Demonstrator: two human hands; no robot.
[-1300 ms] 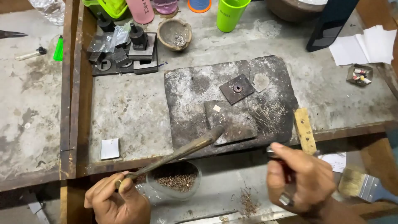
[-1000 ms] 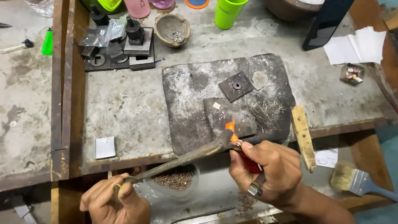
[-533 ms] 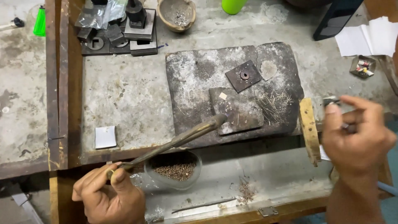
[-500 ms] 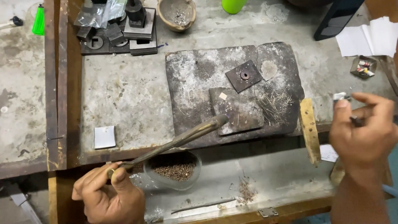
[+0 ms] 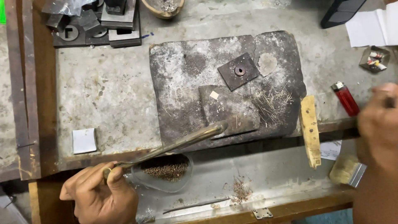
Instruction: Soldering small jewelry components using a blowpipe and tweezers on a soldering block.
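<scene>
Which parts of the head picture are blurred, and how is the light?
Head view: the right hand is smeared by motion blur; the left hand, its metal blowpipe and the dark slab are sharp; the light is soft and even, with weak shadows and no strong glare.

Slab (image 5: 186, 83): dark charcoal grey, mottled with pale ashy patches. Lighter (image 5: 345, 98): red, white top. Torch pipe (image 5: 182, 143): dull brass-brown. Wooden stick (image 5: 310, 130): yellowish tan. Small square (image 5: 84, 140): white. Bench top (image 5: 107, 83): pale grey, speckled.
</scene>
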